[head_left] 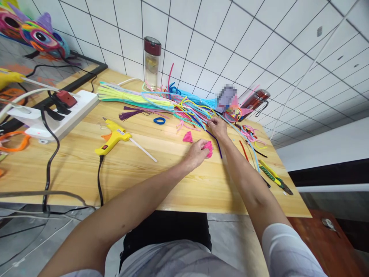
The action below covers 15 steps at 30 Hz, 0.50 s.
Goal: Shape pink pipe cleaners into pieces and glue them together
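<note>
My left hand (198, 152) is closed on a small pink pipe-cleaner piece (208, 149) over the table. Just behind it lies a pink ridged triangle (187, 137), flat on the wood. Farther right, my right hand (217, 127) reaches to the edge of the loose colored pipe cleaners (190, 109); its fingertips are bent among them, and I cannot tell whether they grip one. A dark blue pipe cleaner (216, 143) lies between the hands. Left of the pile are a blue ring (159, 120) and purple tassels (132, 114).
A yellow glue gun (113, 136) with a glue stick lies left, near a white power strip (83, 109). Yellow-green pliers (275, 177) lie at the right edge. A clear bottle (152, 63) and a red flask (256, 100) stand by the tiled wall. Cords (47, 169) cross the left side.
</note>
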Motion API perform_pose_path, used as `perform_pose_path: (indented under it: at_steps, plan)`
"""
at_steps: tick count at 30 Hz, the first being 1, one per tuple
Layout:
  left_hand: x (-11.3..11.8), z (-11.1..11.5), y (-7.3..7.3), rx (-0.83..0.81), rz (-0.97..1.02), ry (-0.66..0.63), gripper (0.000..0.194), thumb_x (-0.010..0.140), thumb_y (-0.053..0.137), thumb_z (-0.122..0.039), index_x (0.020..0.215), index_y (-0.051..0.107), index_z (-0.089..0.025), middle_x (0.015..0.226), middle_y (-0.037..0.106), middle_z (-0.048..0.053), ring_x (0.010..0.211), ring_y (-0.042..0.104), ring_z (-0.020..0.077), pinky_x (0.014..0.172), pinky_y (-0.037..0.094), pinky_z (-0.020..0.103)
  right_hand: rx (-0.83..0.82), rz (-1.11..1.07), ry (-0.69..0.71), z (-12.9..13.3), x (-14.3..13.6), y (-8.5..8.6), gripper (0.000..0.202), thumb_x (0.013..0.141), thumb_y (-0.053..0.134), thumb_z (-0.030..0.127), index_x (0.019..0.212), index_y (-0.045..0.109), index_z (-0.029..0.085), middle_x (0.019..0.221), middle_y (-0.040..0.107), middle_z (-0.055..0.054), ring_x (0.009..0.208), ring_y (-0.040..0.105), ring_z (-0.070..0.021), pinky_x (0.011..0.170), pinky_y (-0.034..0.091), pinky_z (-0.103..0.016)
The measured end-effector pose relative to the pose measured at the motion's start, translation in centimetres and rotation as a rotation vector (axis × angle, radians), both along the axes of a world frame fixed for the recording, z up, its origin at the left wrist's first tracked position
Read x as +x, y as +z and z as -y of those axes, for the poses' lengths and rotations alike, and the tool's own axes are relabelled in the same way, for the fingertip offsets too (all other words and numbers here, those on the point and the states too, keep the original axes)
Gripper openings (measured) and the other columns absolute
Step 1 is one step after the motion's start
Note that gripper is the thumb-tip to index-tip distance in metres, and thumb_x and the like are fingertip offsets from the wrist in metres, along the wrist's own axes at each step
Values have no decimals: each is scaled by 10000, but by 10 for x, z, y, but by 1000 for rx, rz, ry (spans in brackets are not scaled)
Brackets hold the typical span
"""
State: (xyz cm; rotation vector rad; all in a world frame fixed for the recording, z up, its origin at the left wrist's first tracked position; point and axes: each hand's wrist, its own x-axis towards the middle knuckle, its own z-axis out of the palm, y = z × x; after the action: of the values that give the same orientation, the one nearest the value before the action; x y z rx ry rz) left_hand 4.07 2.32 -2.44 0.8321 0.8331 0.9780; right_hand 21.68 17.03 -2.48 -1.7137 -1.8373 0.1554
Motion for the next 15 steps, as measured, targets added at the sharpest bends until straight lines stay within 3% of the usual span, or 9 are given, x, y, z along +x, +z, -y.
perform_pose_path:
  at_steps: [4,7,11,15]
  plan:
    - [1,1,0,24,-15,-6,303,857,567,59,1081,643,-129,993,766,77,782,693,120,699,568,217,-46,0,67,1,-1,0,256,860,558,321,806,773,194,895,776,-59,882,679,-238,885,504,-367]
    - [1,-1,-4,44,-18,-10,290,844,596,37,1073,648,-133,968,766,68,801,696,127,706,568,218,-34,-9,28,-2,-3,2,344,930,505,384,755,738,201,827,757,-59,870,677,-249,867,505,-373]
    - [2,-3,-9,62,-10,-11,290,819,652,0,1071,656,-142,957,773,62,822,703,136,736,577,235,-8,-18,-124,-12,-9,4,226,889,571,328,888,747,187,862,771,-67,831,666,-251,867,511,-382]
    - [3,-3,-9,59,-11,-11,286,839,610,15,1076,650,-140,958,759,58,787,691,120,704,568,219,-68,7,-119,-16,-14,5,207,862,583,270,942,757,193,939,787,-87,887,677,-268,891,507,-387]
